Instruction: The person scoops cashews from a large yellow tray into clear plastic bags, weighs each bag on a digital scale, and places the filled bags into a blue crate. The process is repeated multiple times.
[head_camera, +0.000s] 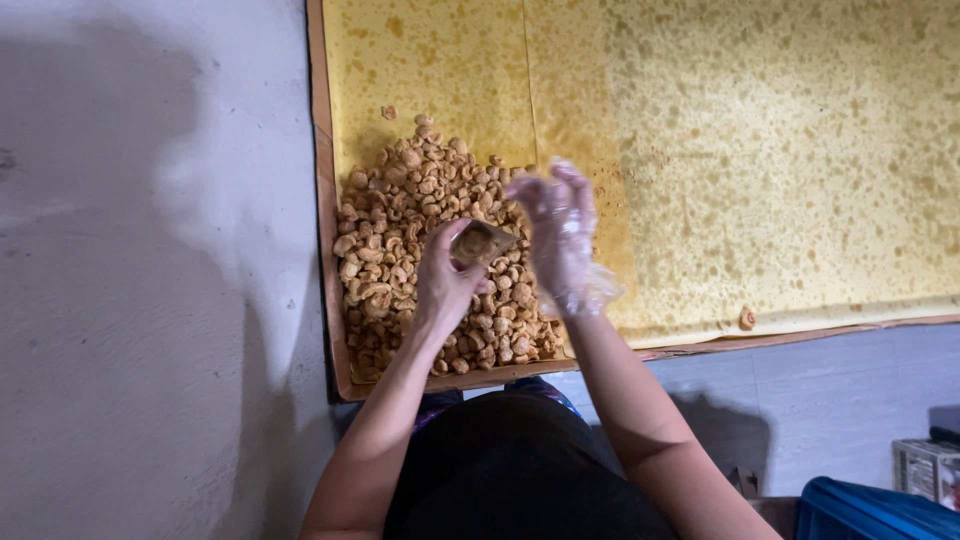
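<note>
- The left hand (443, 283) is bare; its fingers and thumb pinch a small clear plastic pouch (482, 243) that already looks partly filled with brown pieces.
- The right hand (562, 237), in a thin transparent plastic glove, hangs just beside the pouch mouth, fingers loosely bunched and slightly blurred; whether they hold any pieces I cannot tell.
- A heap of golden-brown puffed fried snack pieces (430, 250) lies at the tray's near left corner, under both hands.
- The large shallow brown cardboard tray (327, 250) is lined with oil-spotted yellow paper (760, 160), mostly bare apart from two stray pieces.
- Judging by the heap, most pieces are not yet bagged.
</note>
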